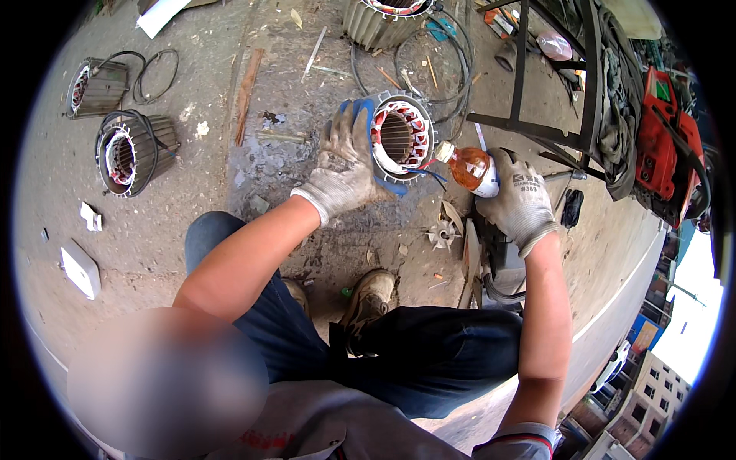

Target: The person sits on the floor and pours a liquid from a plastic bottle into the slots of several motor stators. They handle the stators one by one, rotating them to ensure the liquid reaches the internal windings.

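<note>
In front of me a motor stator [397, 138] stands with its round opening facing up; white-wrapped windings with red parts ring its slotted bore. My left hand [345, 153], in a dirty grey and blue work glove, grips the housing along its left side. A plastic bottle [469, 170] of amber liquid is in my gloved right hand [521, 192]. It lies tilted sideways, its pale neck pointing left at the stator's lower right rim. Dark and blue lead wires [429, 178] stick out from that rim, just under the bottle's neck. Whether liquid flows out, I cannot tell.
Another finned motor housing [376, 27] stands beyond, with a looped black cable [464, 69] beside it. Two more housings [149, 149] lie at the left. A metal frame [556, 134] and a red machine [659, 146] are at the right. Near my foot lies a small fan wheel [442, 234].
</note>
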Tool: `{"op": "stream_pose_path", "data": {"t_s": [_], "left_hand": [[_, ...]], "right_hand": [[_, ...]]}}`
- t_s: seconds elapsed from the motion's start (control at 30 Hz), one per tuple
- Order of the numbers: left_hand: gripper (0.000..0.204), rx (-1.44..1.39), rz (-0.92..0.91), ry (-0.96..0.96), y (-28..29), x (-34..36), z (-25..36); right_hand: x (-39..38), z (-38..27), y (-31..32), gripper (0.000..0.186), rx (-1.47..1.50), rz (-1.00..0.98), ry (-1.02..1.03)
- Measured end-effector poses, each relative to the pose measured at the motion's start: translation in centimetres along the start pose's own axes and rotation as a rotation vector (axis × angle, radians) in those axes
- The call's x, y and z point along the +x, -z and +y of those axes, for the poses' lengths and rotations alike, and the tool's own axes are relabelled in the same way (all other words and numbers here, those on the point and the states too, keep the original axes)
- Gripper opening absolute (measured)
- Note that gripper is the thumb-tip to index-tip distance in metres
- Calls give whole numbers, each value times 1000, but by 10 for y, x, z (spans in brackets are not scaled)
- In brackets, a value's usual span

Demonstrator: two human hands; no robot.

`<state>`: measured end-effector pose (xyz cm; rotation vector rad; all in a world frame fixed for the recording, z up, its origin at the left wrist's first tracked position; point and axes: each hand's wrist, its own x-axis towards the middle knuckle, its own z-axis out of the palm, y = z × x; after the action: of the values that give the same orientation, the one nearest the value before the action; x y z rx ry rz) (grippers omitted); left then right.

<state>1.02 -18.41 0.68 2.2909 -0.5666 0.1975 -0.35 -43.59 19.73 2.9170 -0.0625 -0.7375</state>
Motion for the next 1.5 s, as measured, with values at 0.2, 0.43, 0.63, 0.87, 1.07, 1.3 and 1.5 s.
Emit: {"op": "stream_pose_path", "data": {"t_s": [0.2,0.43,0.63,0.87,1.07,1.3,1.5], "left_hand": [[147,67,-14,-7,-3,-4,13],[143,93,-20,-46,-1,-4,28],[138,137,28,-85,-7,-4,30],[142,144,21,-83,-8,-4,31],[145,126,-2,-78,-11,-5,32],[144,122,-1,-90,-11,-5,31],[144,132,-15,-78,-10,-5,32]], "right_hand": [[0,7,-7,71,8,58,12],[-8,18,-13,71,39,77,27],[-12,22,-9,70,40,56,17],[-17,20,-14,68,13,53,1],[-17,19,-15,65,17,42,-20],[-20,8,-7,59,11,0,-26],[-24,3,-5,60,-6,33,14]]}}
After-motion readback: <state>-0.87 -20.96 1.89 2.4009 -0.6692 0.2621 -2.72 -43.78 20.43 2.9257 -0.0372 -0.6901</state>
